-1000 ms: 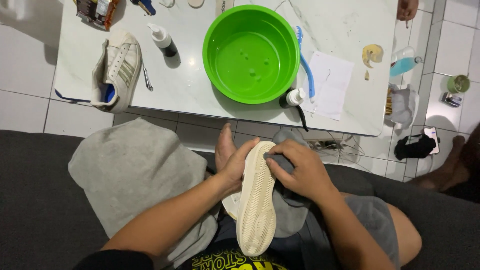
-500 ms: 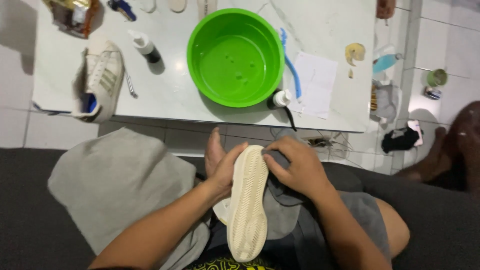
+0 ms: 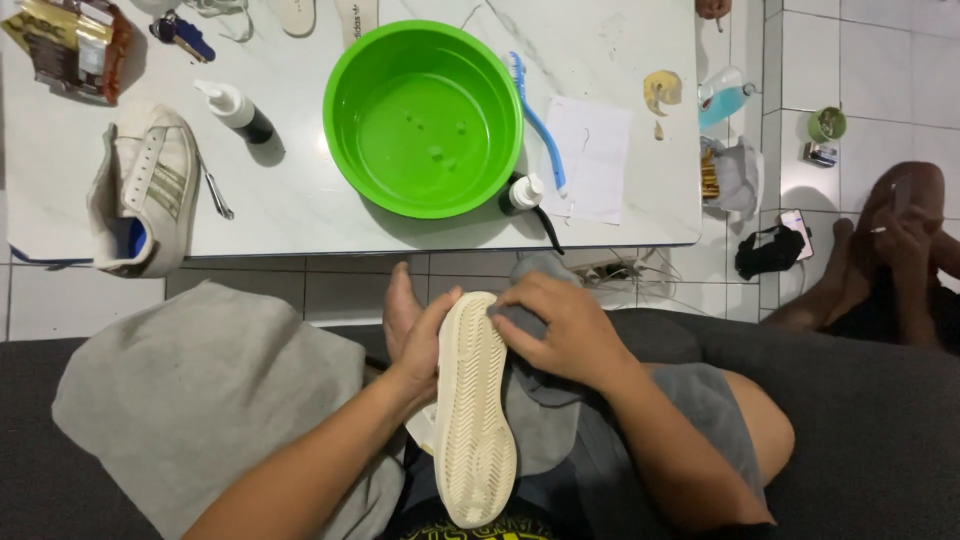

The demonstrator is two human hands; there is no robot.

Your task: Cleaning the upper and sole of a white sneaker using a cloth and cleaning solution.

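Left hand (image 3: pixel 425 345) was wrapped around the upturned sneaker (image 3: pixel 472 410) on the lap, while a grey cloth (image 3: pixel 540 400) was pressed to its sole edge by the closed right hand (image 3: pixel 560 330). Wiping seemed underway; steady pressure along the rim was probably called for.

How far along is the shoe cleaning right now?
In hand: left hand holds the sole-up shoe while right hand presses a grey cloth against its side. The other shoe lies apart on the table, untouched. Whether either is already clean, I cannot tell.
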